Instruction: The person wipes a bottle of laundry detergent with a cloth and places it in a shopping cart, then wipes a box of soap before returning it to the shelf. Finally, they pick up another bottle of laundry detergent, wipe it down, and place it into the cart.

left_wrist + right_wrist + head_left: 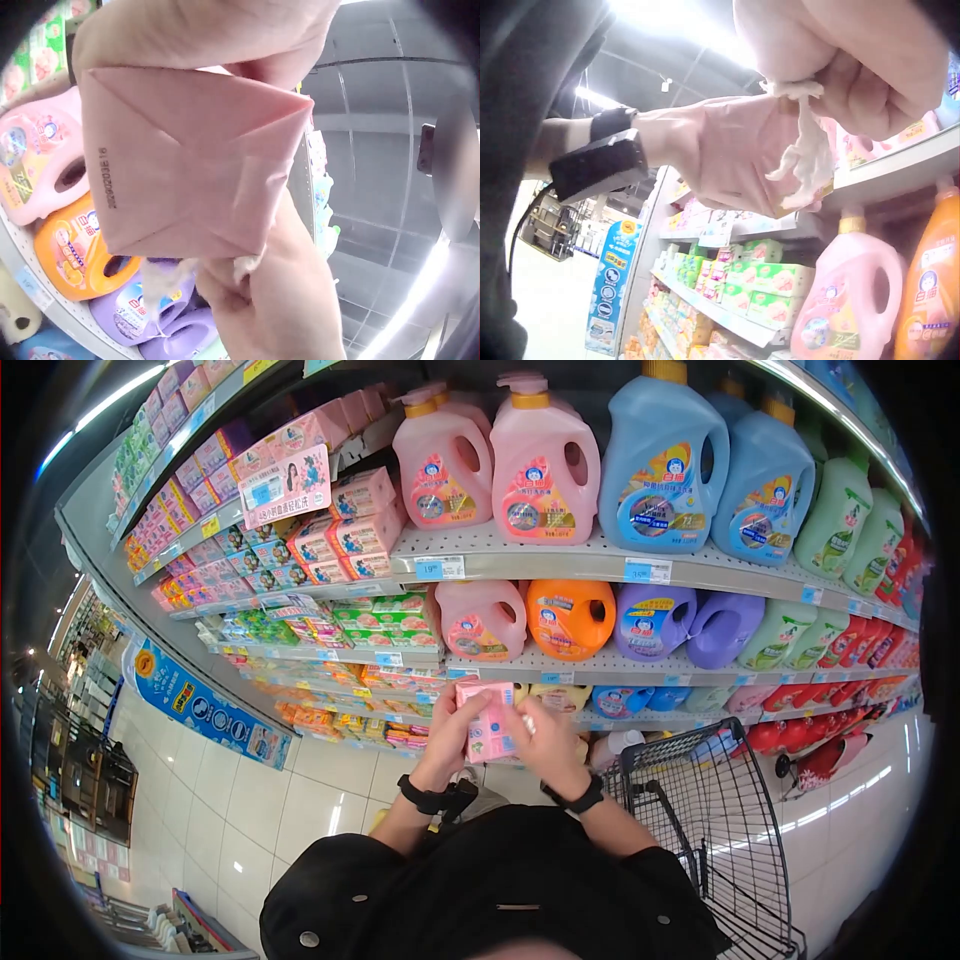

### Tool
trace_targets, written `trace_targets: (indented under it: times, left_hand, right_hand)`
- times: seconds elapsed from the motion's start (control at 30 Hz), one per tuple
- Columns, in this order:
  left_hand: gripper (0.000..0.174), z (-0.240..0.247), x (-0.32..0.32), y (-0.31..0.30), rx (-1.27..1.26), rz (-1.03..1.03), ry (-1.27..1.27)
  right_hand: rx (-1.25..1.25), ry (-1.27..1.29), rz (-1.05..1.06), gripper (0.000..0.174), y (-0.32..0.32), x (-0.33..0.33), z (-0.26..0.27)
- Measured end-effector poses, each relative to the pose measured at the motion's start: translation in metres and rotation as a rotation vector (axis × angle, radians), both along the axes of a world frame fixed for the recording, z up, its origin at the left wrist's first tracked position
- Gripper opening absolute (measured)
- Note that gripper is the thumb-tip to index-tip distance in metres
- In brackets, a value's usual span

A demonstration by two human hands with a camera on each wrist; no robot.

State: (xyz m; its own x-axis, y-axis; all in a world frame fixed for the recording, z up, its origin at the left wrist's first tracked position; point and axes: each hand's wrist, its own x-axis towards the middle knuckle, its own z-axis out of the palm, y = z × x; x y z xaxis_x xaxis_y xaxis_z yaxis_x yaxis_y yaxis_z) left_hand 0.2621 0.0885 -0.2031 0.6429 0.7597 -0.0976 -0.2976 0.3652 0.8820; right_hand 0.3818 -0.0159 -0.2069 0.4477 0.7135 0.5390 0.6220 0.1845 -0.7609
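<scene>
Pink soft-wrapped rectangular pack (487,722) stands upright between both hands at chest height, in front of the lower shelves. Its long axis runs up and down in the head view, with the printed front turned toward the person. The wrapper is a smooth, faintly glossy film. The left wrist view looks straight at one short end of the pack (187,165), where the film is folded in flat triangular flaps like an envelope, and a dark date code runs along one edge.

The left hand (448,738) grips the pack from its left side, fingers curled round the edge. The right hand (548,742) holds the opposite edge with bent fingers and also pinches a ragged white scrap of tissue (804,161), limp and torn at its rim, which hangs against the wrapper.

A black strap (430,798) circles each wrist. Just right of the hands stands a black wire shopping trolley (720,800) with an open grid basket. Behind, a grey perforated metal shelf (520,555) carries moulded plastic jugs with cut-out handles: pink pump-top jugs (545,465) and blue jugs (665,460) above, an orange jug (570,618) and a purple jug (655,622) below. The floor is glossy white tile (250,800).
</scene>
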Motion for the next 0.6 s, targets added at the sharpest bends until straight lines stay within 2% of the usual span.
trace_targets:
  times: [0.1, 0.23, 0.33, 0.4, 0.47, 0.6]
  left_hand:
    - [0.044, 0.001, -0.006, 0.008, 0.03, 0.03, 0.056]
    - [0.049, -0.007, -0.002, -0.003, 0.009, 0.007, 0.059]
    - [0.04, -0.006, 0.003, -0.015, 0.064, 0.012, 0.094]
    - [0.046, -0.005, 0.002, -0.015, 0.049, 0.034, 0.078]
    - [0.055, -0.002, 0.0, -0.011, 0.026, 0.067, 0.063]
    - [0.047, -0.001, -0.006, -0.001, 0.029, 0.056, 0.061]
  right_hand:
    - [-0.058, -0.06, 0.032, 0.021, -0.008, -0.018, -0.014]
    - [0.029, -0.13, -0.044, 0.019, 0.005, -0.002, -0.009]
    - [0.051, -0.134, -0.11, 0.019, 0.011, 0.007, 0.0]
    - [0.051, -0.16, -0.127, 0.019, 0.011, 0.007, 0.0]
    - [0.052, -0.088, -0.08, 0.019, 0.004, -0.006, -0.012]
    - [0.057, 0.157, 0.022, 0.02, -0.002, -0.021, -0.026]
